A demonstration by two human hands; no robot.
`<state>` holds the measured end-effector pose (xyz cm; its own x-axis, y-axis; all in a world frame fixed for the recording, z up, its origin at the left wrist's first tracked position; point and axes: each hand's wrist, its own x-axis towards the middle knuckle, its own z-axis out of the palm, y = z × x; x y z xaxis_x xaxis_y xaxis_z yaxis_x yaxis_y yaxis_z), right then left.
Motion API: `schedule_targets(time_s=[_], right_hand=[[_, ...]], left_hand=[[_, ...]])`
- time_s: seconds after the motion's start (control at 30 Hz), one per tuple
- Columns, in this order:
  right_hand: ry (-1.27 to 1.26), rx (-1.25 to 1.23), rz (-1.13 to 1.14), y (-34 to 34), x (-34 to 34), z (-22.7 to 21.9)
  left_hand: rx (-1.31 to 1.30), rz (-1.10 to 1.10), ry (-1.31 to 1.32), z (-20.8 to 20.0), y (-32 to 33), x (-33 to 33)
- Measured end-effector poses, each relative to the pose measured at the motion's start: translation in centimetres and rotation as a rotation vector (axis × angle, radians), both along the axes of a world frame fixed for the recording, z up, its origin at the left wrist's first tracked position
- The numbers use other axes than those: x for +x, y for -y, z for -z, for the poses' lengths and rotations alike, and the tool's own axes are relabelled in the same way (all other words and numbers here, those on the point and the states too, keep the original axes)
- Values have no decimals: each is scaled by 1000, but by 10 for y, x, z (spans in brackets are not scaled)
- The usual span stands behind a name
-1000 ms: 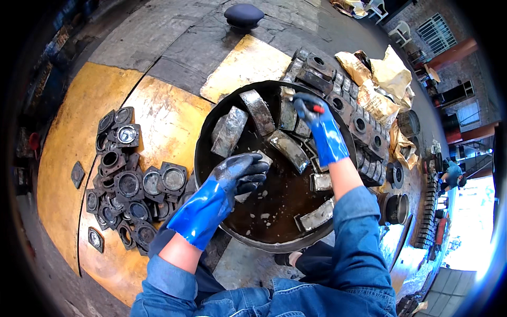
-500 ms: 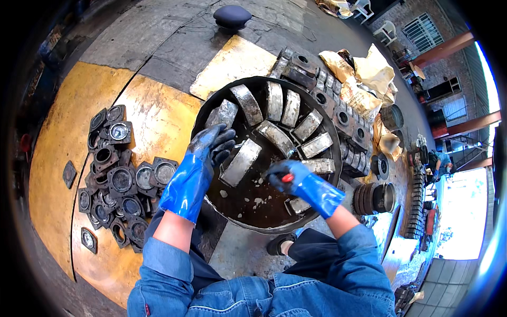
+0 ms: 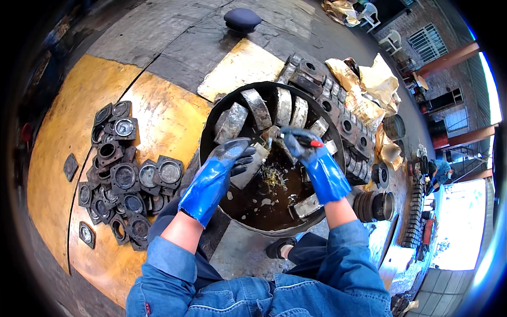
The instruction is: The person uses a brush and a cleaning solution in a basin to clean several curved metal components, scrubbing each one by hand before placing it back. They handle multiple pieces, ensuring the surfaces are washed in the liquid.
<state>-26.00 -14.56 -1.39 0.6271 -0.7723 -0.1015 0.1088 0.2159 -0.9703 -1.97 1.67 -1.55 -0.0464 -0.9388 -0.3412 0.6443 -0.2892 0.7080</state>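
My right hand [image 3: 303, 145], in a blue glove with a blackened palm, closes on a slim tool with a red end [image 3: 317, 143]. Its other end points left, over the curved metal blocks; the tip is too blurred to name. My left hand [image 3: 231, 156], gloved alike, has its fingers loosely bent and apart beside a pale metal block [image 3: 250, 168], partly covering it. Both hands are above a round black basin [image 3: 203, 138] of dark liquid. Several curved silvery blocks [image 3: 257, 108] stand around its far side, and another block [image 3: 308, 206] lies near the front right.
Square metal parts with round openings [image 3: 124, 177] are heaped on the yellow floor sheet [image 3: 63, 132] at left. Rows of dark metal castings [image 3: 346, 127] and crumpled paper sacks [image 3: 377, 84] lie right of the basin. A dark round stool [image 3: 243, 20] stands at the back.
My right hand has moved up and away from me with the tool, which has turned. My left hand has shifted slightly right and down. Bright yellowish specks now show in the basin's middle.
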Motion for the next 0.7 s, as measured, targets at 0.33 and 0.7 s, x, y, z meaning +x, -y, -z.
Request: schedule_targets(time_s=[0.33,0.7], right_hand=[[-279,-427,65,80,114,43],[-105,-155,5,70,72,34]], left_hand=[[96,-108,-139,6,11,9],[127,-198,-123,0,18,24]])
